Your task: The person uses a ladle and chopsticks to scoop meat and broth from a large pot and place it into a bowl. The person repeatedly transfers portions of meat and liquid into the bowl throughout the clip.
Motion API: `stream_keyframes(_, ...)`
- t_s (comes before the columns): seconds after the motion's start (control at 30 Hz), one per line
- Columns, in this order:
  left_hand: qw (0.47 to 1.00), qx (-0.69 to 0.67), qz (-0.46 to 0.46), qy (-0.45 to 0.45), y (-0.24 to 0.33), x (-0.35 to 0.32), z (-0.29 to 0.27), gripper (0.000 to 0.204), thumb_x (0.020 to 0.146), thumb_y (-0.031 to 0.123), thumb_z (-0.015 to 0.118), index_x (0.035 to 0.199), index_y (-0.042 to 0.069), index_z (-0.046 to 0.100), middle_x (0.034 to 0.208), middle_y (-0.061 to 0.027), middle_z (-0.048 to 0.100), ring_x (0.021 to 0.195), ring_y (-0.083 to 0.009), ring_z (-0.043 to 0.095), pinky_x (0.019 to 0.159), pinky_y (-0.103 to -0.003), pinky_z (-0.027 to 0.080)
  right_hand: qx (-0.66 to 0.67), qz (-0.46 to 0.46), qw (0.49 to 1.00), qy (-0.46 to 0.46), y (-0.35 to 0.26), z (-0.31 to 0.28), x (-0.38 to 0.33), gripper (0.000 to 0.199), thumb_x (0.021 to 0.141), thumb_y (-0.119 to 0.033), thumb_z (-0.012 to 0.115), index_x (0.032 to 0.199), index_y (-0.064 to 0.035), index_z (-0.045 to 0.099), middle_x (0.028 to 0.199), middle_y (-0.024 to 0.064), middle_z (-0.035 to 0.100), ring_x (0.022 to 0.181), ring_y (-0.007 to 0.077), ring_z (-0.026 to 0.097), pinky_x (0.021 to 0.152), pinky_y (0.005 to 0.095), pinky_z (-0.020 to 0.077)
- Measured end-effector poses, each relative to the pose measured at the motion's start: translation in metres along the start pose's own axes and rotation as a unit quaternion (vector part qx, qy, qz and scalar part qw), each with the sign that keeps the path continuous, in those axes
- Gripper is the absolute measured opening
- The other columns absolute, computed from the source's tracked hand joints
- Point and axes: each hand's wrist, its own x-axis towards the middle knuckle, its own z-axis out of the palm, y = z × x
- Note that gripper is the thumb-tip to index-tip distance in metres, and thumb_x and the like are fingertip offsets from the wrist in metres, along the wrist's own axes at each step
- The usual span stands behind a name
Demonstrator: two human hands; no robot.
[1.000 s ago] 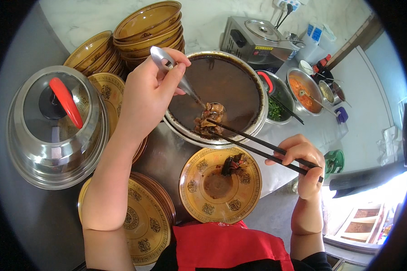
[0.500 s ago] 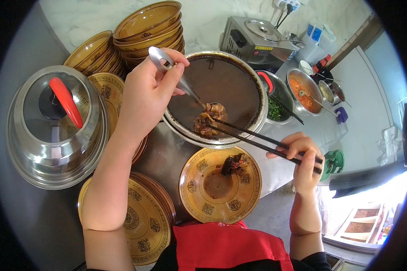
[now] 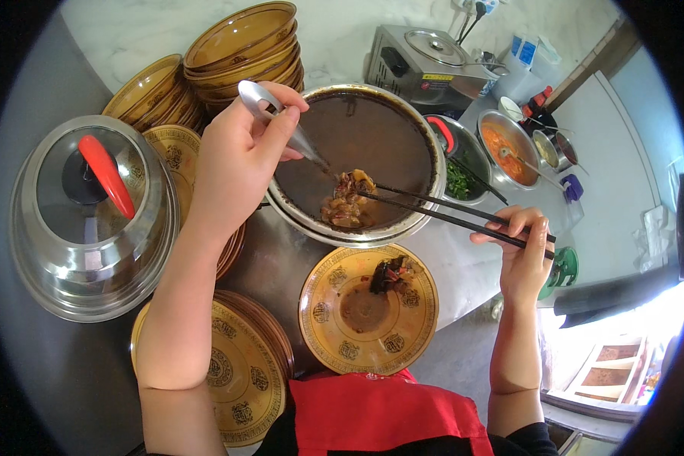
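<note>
Over the large metal pot (image 3: 391,234) of dark broth, my left hand (image 3: 243,144) is closed round the handle of a metal ladle (image 3: 305,144). Chunks of what looks like braised meat (image 3: 349,201) are heaped in the ladle's bowl, near the pot's front rim. My right hand (image 3: 520,243) grips a pair of black chopsticks (image 3: 452,213), whose tips touch the meat. Just in front of the pot, a patterned brown plate (image 3: 342,346) holds a few dark pieces of food (image 3: 391,275) and a little brown liquid.
Left of the pot are a glass-topped metal lid (image 3: 91,251) with a red handle, stacked plates (image 3: 239,380) and stacked bowls (image 3: 239,45). To the right stand a container of chopped greens (image 3: 460,181), a metal bowl of red sauce (image 3: 501,144) and a boxy metal appliance (image 3: 414,68).
My right hand has shifted slightly up and to the right, with the chopsticks lying flatter. The meat in the ladle has been turned a little.
</note>
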Motion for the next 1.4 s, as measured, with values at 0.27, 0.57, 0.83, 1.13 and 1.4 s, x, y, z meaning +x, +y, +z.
stream_keyframes(0.27,1.000,0.013,-0.001,-0.003,0.003,-0.001,0.002,0.011,0.082,0.010,0.047,0.087,0.002,0.053,0.070,-0.0003,0.050,0.060,-0.0047,0.049,0.056,-0.020,0.047,0.028,-0.006,0.999,0.014,0.004,-0.009,0.001,0.036,0.089,-0.026,0.026,0.070,0.0010,0.039,0.075,0.0185,0.048,0.059,0.0264,0.055,0.058,0.0335,0.0501)
stream_keyframes(0.57,1.000,0.018,0.004,-0.005,-0.003,-0.001,-0.002,0.013,0.083,0.012,0.046,0.089,0.001,0.052,0.078,-0.0019,0.052,0.064,-0.0060,0.052,0.057,-0.020,0.049,0.056,0.068,0.993,0.084,-0.008,-0.083,-0.020,0.039,0.088,-0.031,0.029,0.066,-0.0011,0.041,0.067,0.0139,0.047,0.055,0.0223,0.054,0.050,0.0329,0.0524)
stream_keyframes(0.83,0.999,0.032,-0.015,-0.013,0.000,-0.001,0.002,0.013,0.084,0.012,0.046,0.089,0.002,0.052,0.082,-0.0028,0.052,0.067,-0.0075,0.054,0.059,-0.021,0.049,-0.060,0.238,0.968,0.050,0.036,-0.111,-0.058,0.039,0.088,-0.029,0.033,0.068,0.0021,0.045,0.067,0.0117,0.047,0.055,0.0226,0.056,0.050,0.0317,0.0512)
stream_keyframes(1.13,0.999,0.034,-0.008,-0.017,0.002,-0.002,0.003,0.013,0.084,0.011,0.046,0.089,0.001,0.052,0.080,-0.0026,0.052,0.067,-0.0081,0.055,0.059,-0.022,0.049,-0.091,0.208,0.973,0.034,0.038,-0.108,-0.060,0.033,0.085,-0.027,0.041,0.067,0.0001,0.044,0.067,0.0101,0.048,0.051,0.0200,0.054,0.049,0.0273,0.0470)
stream_keyframes(1.4,0.999,0.036,-0.005,-0.020,0.003,-0.002,0.003,0.013,0.084,0.011,0.045,0.089,0.001,0.052,0.080,-0.0029,0.052,0.067,-0.0079,0.054,0.059,-0.022,0.049,-0.080,0.148,0.985,0.038,0.028,-0.112,-0.070,0.032,0.086,-0.025,0.040,0.064,-0.0011,0.042,0.063,0.0104,0.047,0.047,0.0175,0.051,0.046,0.0254,0.0439)
